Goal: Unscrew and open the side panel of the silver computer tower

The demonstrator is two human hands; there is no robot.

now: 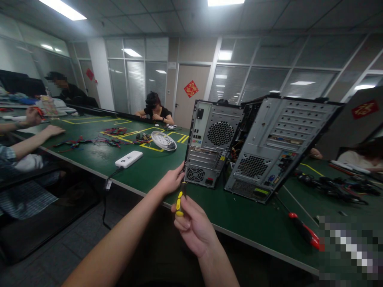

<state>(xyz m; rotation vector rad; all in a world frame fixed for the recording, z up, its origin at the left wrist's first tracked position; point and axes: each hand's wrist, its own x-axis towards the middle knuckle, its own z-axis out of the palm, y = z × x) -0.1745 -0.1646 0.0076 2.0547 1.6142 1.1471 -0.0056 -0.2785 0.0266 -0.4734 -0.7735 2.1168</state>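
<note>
A grey computer case [206,153] stands upright on the green table, its rear panel with fan grilles and ports facing me. My left hand [171,180] is closed against its lower left edge, with the fingertips partly hidden. In my right hand [194,228] is a screwdriver [178,205] with a yellow and dark handle, gripped between thumb and fingers. Its tip points up toward the bottom left corner of the case; whether it touches a screw is too small to tell. Close on the right, a second computer case [260,147] leans at an angle.
A red and black screwdriver [305,231] lies right of the cases, near tangled black cables [332,187]. Left are a white power bank [129,158] with a cable, a clear round dish [164,141] and coloured wires [79,142]. Other people sit around the green table [143,175].
</note>
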